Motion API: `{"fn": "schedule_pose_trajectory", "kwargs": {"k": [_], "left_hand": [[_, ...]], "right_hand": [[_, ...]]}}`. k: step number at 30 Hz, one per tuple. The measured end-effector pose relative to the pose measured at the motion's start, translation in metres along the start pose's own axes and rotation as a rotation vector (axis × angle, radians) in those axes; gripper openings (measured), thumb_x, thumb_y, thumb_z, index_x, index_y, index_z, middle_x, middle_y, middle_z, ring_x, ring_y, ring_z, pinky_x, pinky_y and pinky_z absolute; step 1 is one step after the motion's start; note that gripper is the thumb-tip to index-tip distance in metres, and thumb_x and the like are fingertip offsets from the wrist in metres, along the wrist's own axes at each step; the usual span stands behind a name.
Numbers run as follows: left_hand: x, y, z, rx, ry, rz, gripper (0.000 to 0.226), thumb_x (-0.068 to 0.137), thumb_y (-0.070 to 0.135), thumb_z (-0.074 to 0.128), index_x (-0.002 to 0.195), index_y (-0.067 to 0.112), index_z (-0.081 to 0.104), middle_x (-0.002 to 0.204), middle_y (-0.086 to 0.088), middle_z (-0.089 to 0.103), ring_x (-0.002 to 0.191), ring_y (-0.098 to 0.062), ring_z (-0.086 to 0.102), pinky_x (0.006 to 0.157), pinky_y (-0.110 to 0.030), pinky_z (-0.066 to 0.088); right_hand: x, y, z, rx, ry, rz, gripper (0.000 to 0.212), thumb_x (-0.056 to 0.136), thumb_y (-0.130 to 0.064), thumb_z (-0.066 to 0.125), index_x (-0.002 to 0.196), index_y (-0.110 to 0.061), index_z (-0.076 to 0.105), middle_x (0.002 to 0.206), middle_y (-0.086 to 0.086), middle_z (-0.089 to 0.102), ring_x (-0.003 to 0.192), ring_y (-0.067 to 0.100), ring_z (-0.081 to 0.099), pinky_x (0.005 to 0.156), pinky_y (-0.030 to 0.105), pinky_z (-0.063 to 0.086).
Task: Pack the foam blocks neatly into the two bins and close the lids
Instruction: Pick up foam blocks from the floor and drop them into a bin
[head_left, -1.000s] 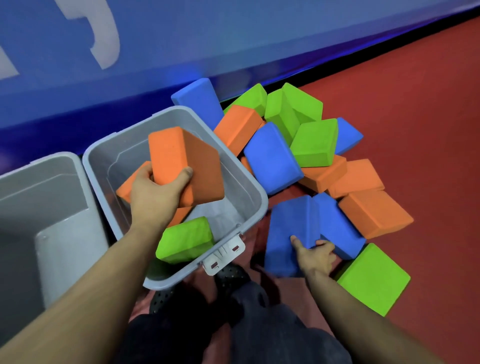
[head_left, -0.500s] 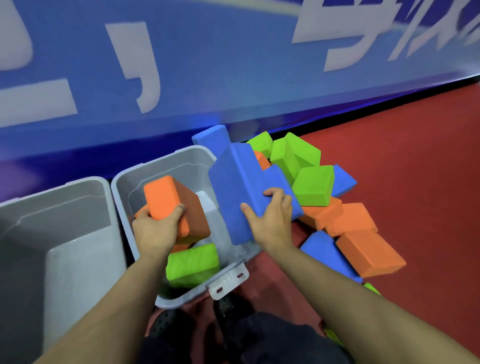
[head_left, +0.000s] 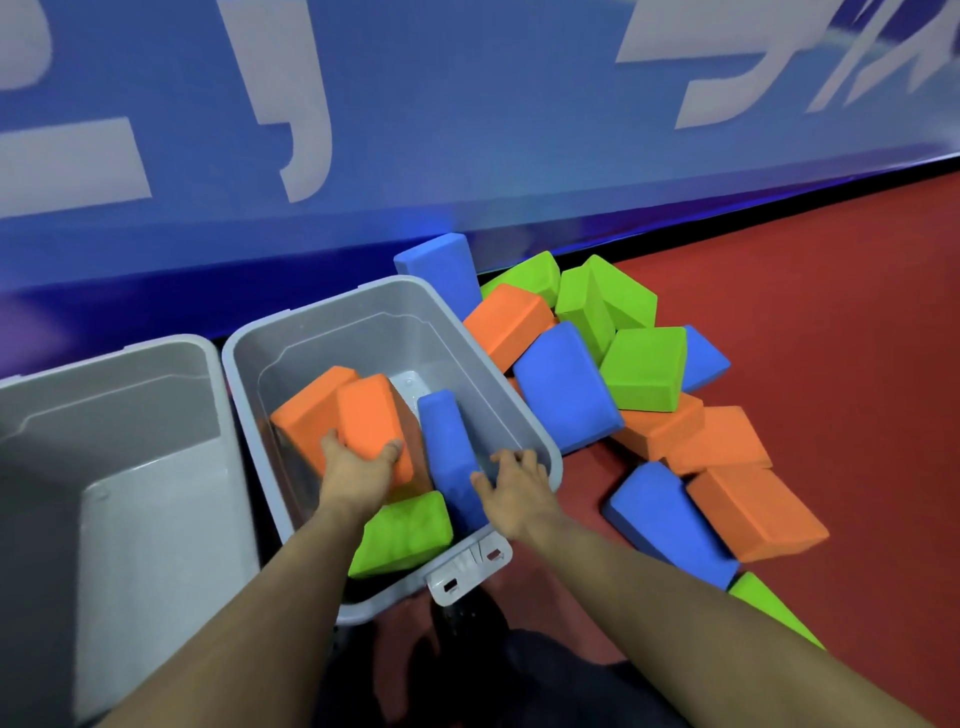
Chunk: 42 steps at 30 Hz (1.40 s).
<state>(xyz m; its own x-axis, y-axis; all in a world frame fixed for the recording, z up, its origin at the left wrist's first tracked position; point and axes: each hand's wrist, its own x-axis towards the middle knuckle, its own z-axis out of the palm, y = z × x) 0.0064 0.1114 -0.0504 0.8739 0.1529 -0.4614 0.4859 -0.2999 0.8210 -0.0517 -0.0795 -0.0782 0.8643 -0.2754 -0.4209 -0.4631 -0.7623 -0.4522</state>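
Note:
Two grey bins stand side by side on the floor. In the right bin (head_left: 524, 421) my left hand (head_left: 358, 470) grips an orange foam block (head_left: 371, 421) beside a second orange block (head_left: 306, 405). My right hand (head_left: 511, 488) holds a blue block (head_left: 449, 447) standing on edge in the same bin. A green block (head_left: 408, 532) lies at the bin's near end. The left bin (head_left: 119, 364) holds no blocks that I can see. No lids are in view.
A pile of blue, green and orange foam blocks (head_left: 644, 374) lies on the red floor (head_left: 831, 312) right of the bin. A blue wall banner (head_left: 467, 130) runs behind the bins. The right bin's latch (head_left: 467, 566) hangs at its near end.
My right hand has lowered the blue block from above the rim into the right bin. My left hand has pushed its orange block deeper inside.

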Motion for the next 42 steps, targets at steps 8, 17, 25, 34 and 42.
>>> {"fn": "schedule_pose_trajectory", "kwargs": {"k": [8, 17, 25, 34, 42], "left_hand": [[-0.002, 0.0, 0.003, 0.285, -0.172, 0.079, 0.078, 0.094, 0.044, 0.067, 0.158, 0.018, 0.031, 0.152, -0.018, 0.043, 0.127, -0.037, 0.056, 0.106, -0.052, 0.048], [-0.053, 0.046, 0.059, 0.333, -0.301, 0.444, 0.062, 0.098, 0.038, 0.064, 0.151, 0.014, 0.042, 0.154, -0.004, 0.046, 0.142, -0.021, 0.044, 0.119, -0.04, 0.035], [-0.053, 0.053, 0.099, 0.327, -0.306, 0.515, 0.063, 0.095, 0.047, 0.065, 0.151, 0.029, 0.042, 0.15, 0.008, 0.045, 0.138, -0.011, 0.044, 0.116, -0.035, 0.037], [-0.028, 0.041, 0.117, 0.318, -0.248, 0.487, 0.058, 0.095, 0.047, 0.065, 0.148, 0.036, 0.044, 0.144, 0.022, 0.046, 0.129, 0.001, 0.044, 0.103, -0.02, 0.033], [-0.02, 0.032, 0.124, 0.329, -0.245, 0.401, 0.06, 0.095, 0.047, 0.065, 0.148, 0.031, 0.044, 0.143, 0.016, 0.048, 0.133, -0.006, 0.046, 0.112, -0.027, 0.036]], "right_hand": [[-0.015, 0.017, -0.018, 0.101, 0.069, -0.008, 0.051, 0.102, -0.047, 0.047, 0.144, -0.019, 0.045, 0.146, 0.006, 0.038, 0.134, 0.028, 0.043, 0.113, 0.04, 0.037], [-0.008, 0.097, -0.071, 0.199, 0.254, 0.108, 0.063, 0.095, -0.049, 0.061, 0.147, -0.016, 0.045, 0.145, 0.013, 0.045, 0.136, 0.031, 0.047, 0.111, 0.043, 0.039], [0.077, 0.142, -0.093, 0.235, 0.207, 0.193, 0.085, 0.084, -0.055, 0.073, 0.153, -0.019, 0.038, 0.144, 0.021, 0.05, 0.132, 0.036, 0.051, 0.111, 0.043, 0.041], [0.156, 0.182, -0.059, 0.208, 0.202, 0.379, 0.089, 0.08, -0.072, 0.066, 0.15, -0.023, 0.043, 0.151, 0.023, 0.038, 0.142, 0.041, 0.034, 0.118, 0.045, 0.03], [0.161, 0.17, -0.013, 0.479, 0.148, 0.284, 0.063, 0.076, -0.047, 0.085, 0.115, -0.016, 0.046, 0.126, 0.014, 0.057, 0.116, 0.033, 0.059, 0.1, 0.04, 0.046]]}}
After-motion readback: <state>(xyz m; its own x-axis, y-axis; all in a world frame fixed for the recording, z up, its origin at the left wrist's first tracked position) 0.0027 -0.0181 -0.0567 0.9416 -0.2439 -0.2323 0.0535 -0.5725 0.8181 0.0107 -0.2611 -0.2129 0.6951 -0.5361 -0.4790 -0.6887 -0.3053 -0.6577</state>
